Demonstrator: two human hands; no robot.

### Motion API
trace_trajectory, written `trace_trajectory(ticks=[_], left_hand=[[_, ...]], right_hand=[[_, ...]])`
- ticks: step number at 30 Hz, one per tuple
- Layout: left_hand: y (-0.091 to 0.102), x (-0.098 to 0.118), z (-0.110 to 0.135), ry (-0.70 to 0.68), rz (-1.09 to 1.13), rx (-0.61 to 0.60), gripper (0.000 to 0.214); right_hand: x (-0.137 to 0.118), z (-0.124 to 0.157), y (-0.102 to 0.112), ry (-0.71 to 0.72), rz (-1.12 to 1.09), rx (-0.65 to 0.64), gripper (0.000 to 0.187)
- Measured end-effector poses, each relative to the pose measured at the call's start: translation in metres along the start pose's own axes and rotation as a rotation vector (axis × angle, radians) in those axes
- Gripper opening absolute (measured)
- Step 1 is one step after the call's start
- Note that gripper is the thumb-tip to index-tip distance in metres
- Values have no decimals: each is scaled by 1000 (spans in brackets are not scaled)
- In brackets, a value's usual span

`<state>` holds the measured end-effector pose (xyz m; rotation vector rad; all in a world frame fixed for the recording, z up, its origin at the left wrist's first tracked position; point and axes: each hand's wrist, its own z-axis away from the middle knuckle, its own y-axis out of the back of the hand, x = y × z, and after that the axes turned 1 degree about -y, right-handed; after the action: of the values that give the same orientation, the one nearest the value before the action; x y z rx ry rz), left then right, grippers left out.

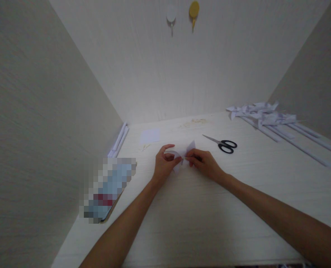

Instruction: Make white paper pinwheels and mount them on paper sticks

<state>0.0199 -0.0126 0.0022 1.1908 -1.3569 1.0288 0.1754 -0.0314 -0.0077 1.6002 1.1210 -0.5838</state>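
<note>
Above the middle of the table, a white paper pinwheel (pixel 176 153) with curled blades is held between both hands. My left hand (pixel 164 163) pinches its left part between thumb and fingers, the index finger raised over a curved blade. Closed in a pinch, my right hand (pixel 204 162) meets the pinwheel near its centre, beside a pointed blade that sticks up. Whether a small pin or stick is between the right fingertips is too small to tell. Black-handled scissors (pixel 224 145) lie just beyond my right hand, blades pointing left. A square of white paper (pixel 150 135) lies beyond my left hand.
Several paper pinwheels on rolled paper sticks (pixel 302 147) lie at the right. Rolled paper tubes (pixel 118 140) lean by the left wall. A blurred-out flat object (pixel 109 191) lies left of my forearm. Thin yellowish sticks (pixel 196 122) lie near the back wall, below two hooks (pixel 194 10).
</note>
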Motion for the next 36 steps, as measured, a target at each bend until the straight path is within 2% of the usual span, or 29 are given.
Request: trace_trajectory(ticks=[14,17,22,29,36], left_hand=[[1,1,0,12,23,-18,47],[-1,1,0,2,22,20,45],[-4,-2,-1,-3,29,104,47],[-5,-4,-2,8,-13,140,47],[-5,-6,-2,8,-37,176,46]], right_hand=[[1,2,-2,-24,-97,28,9],[1,2,-4,-73,-198,69,19],[3,-2,-6,-125,-318,99,20],[6,-6,-2,-208,-422,58,24],[11,-7,0,-212,-487,17,25]])
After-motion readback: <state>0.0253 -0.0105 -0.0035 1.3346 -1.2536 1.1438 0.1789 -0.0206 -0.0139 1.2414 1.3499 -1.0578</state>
